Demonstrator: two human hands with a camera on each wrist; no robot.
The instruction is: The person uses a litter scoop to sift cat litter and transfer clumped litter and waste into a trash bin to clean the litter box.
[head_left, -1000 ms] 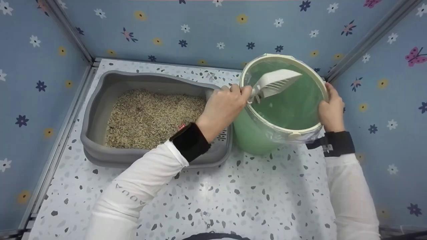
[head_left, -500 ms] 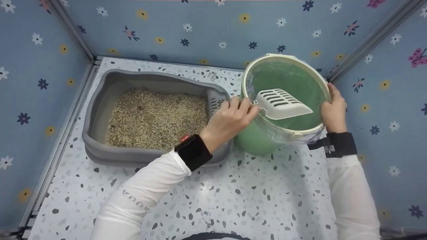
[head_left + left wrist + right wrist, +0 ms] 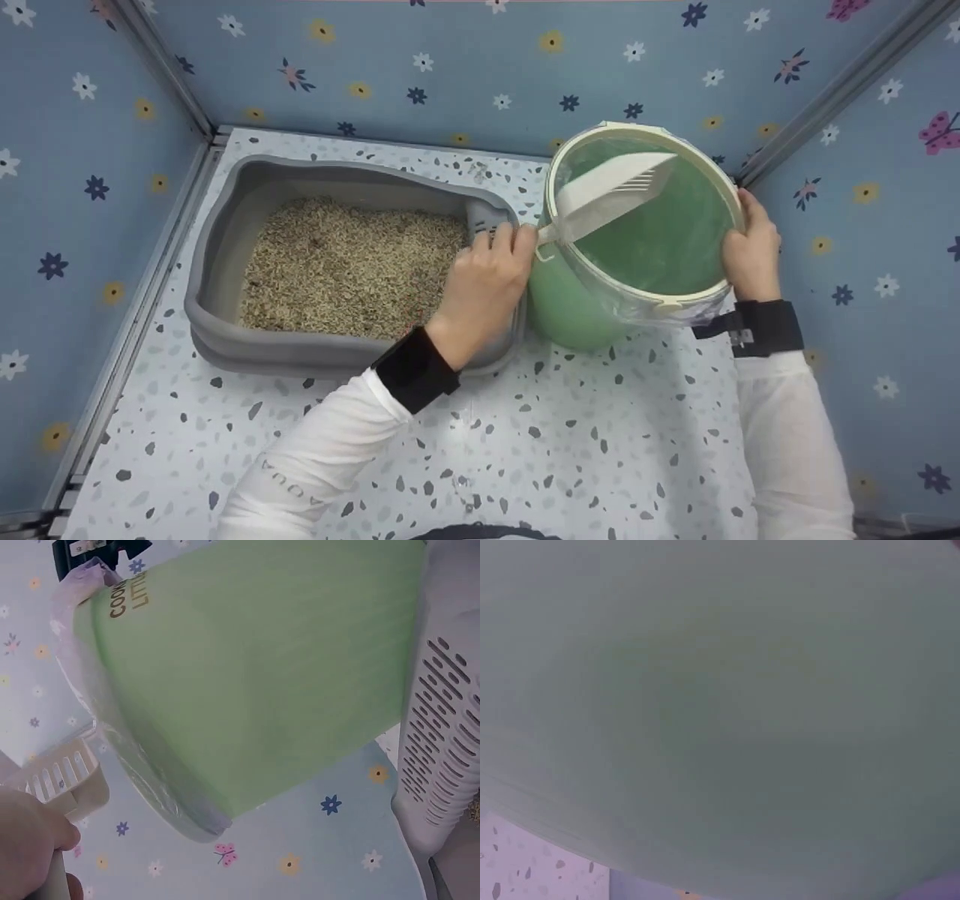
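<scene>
My left hand [image 3: 486, 289] holds the handle of a white slotted litter scoop [image 3: 611, 187]. Turned on its side, the scoop's head hangs over the mouth of a green bin [image 3: 574, 304]. In the left wrist view, fingers [image 3: 34, 832] wrap the handle below the scoop head [image 3: 82, 784]. My right hand [image 3: 752, 251] grips the cream rim of the bin on its far right; the bin leans, and a clear plastic liner [image 3: 637, 313] is folded over the rim. The right wrist view is filled by the blurred bin wall [image 3: 727, 727].
Left of the bin stands a grey litter box [image 3: 266, 352] with tan granular litter [image 3: 352, 270] inside. Both stand on a white speckled surface [image 3: 555, 457]. Blue flowered panels [image 3: 450, 67] close off the back and both sides.
The scoop turned slotted face up, low over the bin, then rolled back onto its side. My left hand has shifted left with it. The right hand keeps its grip on the rim.
</scene>
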